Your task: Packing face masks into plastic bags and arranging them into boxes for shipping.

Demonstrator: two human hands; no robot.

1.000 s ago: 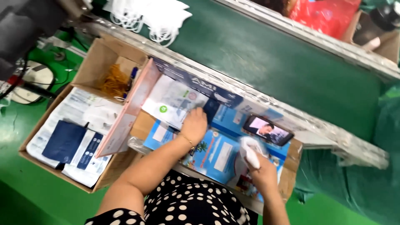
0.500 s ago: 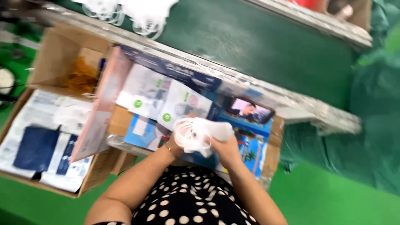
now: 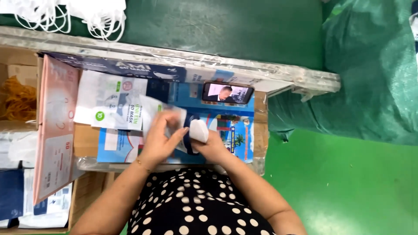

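My left hand holds a clear plastic pouch with white printing, thumb on top of it. My right hand grips a folded stack of white face masks and holds its end at the pouch's mouth. Both hands meet over a small work surface covered with blue printed sheets. More printed mask pouches lie just left of my left hand.
A phone with a lit screen lies flat behind my hands. A pink flat box leans at the left, by cardboard boxes of supplies. Loose white masks lie on the green conveyor. Green sacking is at the right.
My left hand left the pouch pile and came to the right hand. The masks went from an open bundle in both hands to a folded stack at the pouch. The camera swung right.
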